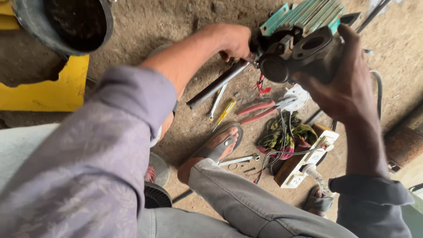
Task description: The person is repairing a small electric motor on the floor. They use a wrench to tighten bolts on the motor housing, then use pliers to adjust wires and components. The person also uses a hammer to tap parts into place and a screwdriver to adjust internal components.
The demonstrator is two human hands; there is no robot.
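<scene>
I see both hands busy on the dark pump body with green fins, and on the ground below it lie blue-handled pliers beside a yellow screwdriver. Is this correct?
Not quite: in the head view the pliers have red handles, not blue. The rest holds: the left hand and right hand are on the dark pump body, and the yellow screwdriver lies nearby.

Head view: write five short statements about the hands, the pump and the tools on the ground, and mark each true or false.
1. The right hand grips the dark pump body. True.
2. The left hand lies flat on the ground. False: it is raised, holding a dark tool handle against the pump.
3. Red-handled pliers lie on the ground. True.
4. The screwdriver below the handle is blue. False: it is yellow.
5. The white socket strip sits on top of the pump. False: it lies on the ground beside a crumpled rag.
</scene>
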